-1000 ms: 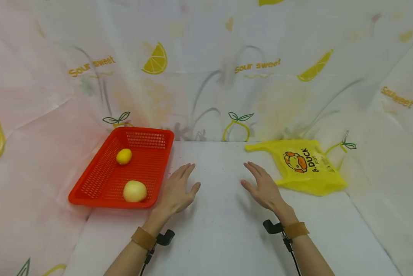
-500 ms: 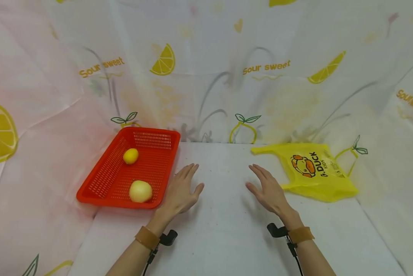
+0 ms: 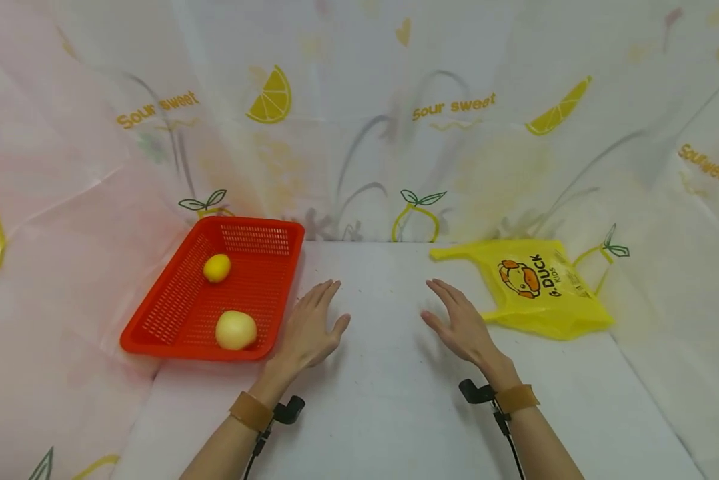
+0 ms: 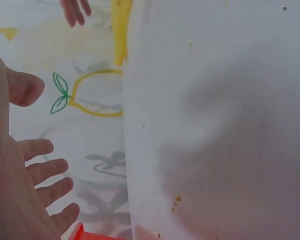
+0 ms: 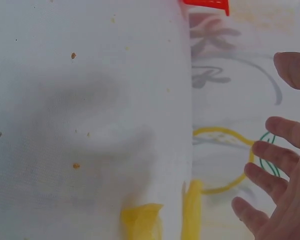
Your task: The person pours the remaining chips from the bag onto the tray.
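My left hand (image 3: 310, 330) hovers with relaxed, spread fingers just right of a red plastic basket (image 3: 287, 287), overlapping its right rim in the head view. Inside the basket lie a yellow lemon (image 3: 217, 268) toward the back and a pale yellow round fruit (image 3: 236, 330) near the front. My right hand (image 3: 464, 330) is held over the table with its fingers extended, holding nothing. Right beside it a yellow plastic bag (image 3: 533, 287) with a duck print lies flat, its handles pointing left. The left wrist view shows the left hand (image 4: 25, 185) with nothing in it.
A white table (image 3: 371, 400) spreads under both hands, with small brown specks on it. Behind and at the sides hangs a pale curtain (image 3: 347, 80) printed with lemons and lettering. Each wrist wears a brown strap (image 3: 251, 411) with a small black camera (image 3: 289, 410) and cable.
The head view shifts slightly one way and back again. Both hands, the basket, the fruit and the bag keep their places relative to one another.
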Available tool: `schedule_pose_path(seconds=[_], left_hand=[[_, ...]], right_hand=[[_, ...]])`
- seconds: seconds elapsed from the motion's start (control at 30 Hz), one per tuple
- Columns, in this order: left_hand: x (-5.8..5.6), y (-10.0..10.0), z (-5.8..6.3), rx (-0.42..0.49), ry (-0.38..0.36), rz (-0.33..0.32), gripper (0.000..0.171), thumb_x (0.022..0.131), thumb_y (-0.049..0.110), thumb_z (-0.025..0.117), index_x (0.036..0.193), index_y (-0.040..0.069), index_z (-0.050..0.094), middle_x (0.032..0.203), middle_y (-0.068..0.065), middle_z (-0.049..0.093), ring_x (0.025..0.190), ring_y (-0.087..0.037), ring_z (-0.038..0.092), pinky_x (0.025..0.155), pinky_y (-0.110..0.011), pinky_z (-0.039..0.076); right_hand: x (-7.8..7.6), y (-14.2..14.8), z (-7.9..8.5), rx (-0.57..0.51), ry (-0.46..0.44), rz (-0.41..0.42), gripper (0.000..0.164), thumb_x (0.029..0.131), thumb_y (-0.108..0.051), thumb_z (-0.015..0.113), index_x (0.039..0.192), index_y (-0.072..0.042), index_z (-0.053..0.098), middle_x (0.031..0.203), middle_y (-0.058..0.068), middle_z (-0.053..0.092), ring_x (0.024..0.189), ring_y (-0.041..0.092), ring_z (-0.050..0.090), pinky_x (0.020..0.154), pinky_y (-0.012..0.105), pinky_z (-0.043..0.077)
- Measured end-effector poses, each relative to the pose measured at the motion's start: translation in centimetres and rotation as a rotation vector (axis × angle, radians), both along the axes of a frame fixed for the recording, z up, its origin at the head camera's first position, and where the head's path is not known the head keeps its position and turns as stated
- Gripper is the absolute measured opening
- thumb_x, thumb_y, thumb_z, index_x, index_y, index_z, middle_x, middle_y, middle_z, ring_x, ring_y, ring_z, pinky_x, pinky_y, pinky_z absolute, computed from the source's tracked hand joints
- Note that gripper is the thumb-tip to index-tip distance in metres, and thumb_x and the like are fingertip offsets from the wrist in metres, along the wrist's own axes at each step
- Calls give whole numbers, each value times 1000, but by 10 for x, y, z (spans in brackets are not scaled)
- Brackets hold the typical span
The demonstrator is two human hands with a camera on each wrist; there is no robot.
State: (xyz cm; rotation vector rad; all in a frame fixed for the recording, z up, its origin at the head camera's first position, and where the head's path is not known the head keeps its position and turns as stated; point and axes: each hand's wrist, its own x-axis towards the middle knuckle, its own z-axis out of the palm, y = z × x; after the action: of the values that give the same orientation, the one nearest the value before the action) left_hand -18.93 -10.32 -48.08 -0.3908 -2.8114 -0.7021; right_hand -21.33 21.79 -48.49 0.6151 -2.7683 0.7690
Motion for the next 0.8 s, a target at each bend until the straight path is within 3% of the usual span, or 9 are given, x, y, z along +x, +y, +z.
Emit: schedule_pose_path(seconds=[0.17, 0.33, 0.5, 0.8], left_hand=[[2, -2, 3, 28, -22, -11, 68, 92, 50, 49, 151, 22, 28, 153, 0, 31, 140, -22, 28, 113, -50, 22], [5, -2, 2, 52, -27, -10, 69, 92, 51, 50, 151, 21, 29, 152, 1, 33, 139, -21, 30, 113, -48, 23], [8, -2, -1, 62, -35, -12, 70, 92, 51, 50, 151, 22, 28, 152, 0, 33, 139, -23, 30, 113, -50, 22], [10, -2, -3, 73, -41, -8, 71, 91, 53, 50, 152, 26, 25, 153, 2, 32, 139, -20, 30, 113, -48, 24]], right_hand=[[-3, 1, 4, 26, -6, -2, 63, 94, -50, 50, 148, -22, 35, 151, 2, 34, 136, 25, 34, 108, 52, 31], [-8, 8, 11, 48, -4, -22, 59, 94, -38, 57, 147, -21, 38, 148, 5, 38, 133, 28, 38, 106, 52, 34], [-16, 25, 17, 85, -2, -53, 57, 94, -29, 60, 146, -17, 39, 147, 7, 39, 131, 29, 40, 105, 51, 36], [-28, 59, 27, 148, -53, -129, 55, 96, -30, 56, 146, -16, 37, 147, 12, 38, 130, 35, 40, 100, 56, 39]])
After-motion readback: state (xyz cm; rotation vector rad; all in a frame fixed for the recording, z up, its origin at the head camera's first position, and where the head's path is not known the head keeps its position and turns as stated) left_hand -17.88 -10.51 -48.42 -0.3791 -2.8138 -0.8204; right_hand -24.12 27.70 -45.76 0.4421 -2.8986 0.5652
